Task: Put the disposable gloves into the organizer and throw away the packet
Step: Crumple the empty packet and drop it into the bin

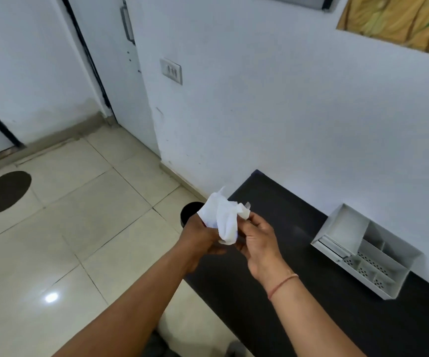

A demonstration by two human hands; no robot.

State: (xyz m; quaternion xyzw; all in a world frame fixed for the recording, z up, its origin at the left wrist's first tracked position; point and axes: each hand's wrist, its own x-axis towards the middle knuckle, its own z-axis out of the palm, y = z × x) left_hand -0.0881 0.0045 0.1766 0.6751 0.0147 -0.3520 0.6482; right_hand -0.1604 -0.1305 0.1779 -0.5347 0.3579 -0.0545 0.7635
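Note:
A crumpled white packet [222,217] is held up between both hands over the left end of the black counter [298,253]. My left hand [200,238] grips its lower left side. My right hand [257,235] pinches its right edge with fingertips. I cannot tell whether gloves are still inside it. The white metal organizer [362,251] stands on the counter against the wall, to the right of my hands; its perforated compartments look bare. A black round bin [190,211] stands on the floor just beyond my left hand, mostly hidden by it.
Beige floor tiles [79,228] spread to the left, with a dark oval mat [3,193]. A white door [110,60] and a wall switch [171,71] are at the back. A framed picture [398,21] hangs at top right.

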